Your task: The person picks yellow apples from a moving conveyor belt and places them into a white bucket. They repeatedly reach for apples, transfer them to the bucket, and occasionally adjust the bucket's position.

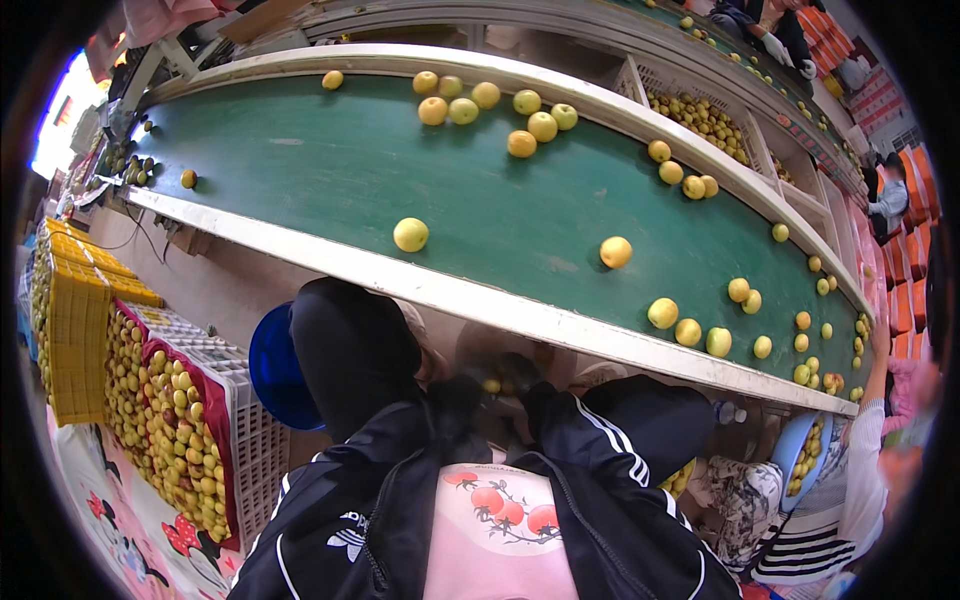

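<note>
Low between my knees, my left hand (457,394) and my right hand (519,371) look dark and blurred, perhaps gloved. A small yellowish fruit (491,385) shows between them; whether either hand grips it cannot be told. Beyond my knees runs a green conveyor belt (480,180) with a pale raised rim (450,289). Round yellow-green fruits lie scattered on it, among them one fruit (410,235) near the rim and another fruit (616,253) farther right. More form a loose group along the far side.
A blue bucket (281,367) stands beside my left leg. At left are a fruit-filled white crate (259,442) and yellow crates (79,337). A co-worker's arm (876,375) reaches to the belt's right end, near a blue basin (793,442). Behind the belt sits a crate of fruit (697,120).
</note>
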`<state>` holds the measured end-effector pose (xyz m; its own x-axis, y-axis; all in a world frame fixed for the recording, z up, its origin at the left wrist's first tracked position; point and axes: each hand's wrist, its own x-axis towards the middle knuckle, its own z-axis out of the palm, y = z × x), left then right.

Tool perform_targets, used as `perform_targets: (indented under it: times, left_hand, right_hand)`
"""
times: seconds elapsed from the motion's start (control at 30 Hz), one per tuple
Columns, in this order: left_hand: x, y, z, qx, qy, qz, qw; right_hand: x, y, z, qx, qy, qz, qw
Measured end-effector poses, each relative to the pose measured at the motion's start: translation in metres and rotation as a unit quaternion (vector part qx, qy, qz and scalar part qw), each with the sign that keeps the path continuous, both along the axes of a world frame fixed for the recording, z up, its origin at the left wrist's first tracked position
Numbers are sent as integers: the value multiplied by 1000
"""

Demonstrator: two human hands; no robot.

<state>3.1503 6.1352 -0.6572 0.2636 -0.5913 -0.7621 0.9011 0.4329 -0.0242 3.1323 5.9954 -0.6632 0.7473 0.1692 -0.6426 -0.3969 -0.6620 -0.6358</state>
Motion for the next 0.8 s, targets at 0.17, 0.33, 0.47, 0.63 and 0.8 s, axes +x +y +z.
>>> perform_targets:
  times: [0.17, 0.33, 0.47, 0.63, 0.8]
  left_hand:
    - [5, 19, -11, 6, -8, -42, 999]
    - [8, 38, -12, -6, -42, -113, 993]
    - [45, 52, 29, -98, -223, -344, 907]
    - [212, 103, 193, -43, -509, -400, 760]
    - [331, 68, 131, 322, -758, -105, 557]
  right_hand:
    - [-22, -4, -70, -27, -29, 227, 973]
    - [3, 18, -70, -12, 22, 246, 969]
    - [14, 49, -85, -27, 21, 242, 970]
    - [33, 95, -89, -34, 2, 242, 970]
    - [34, 134, -67, -33, 2, 250, 968]
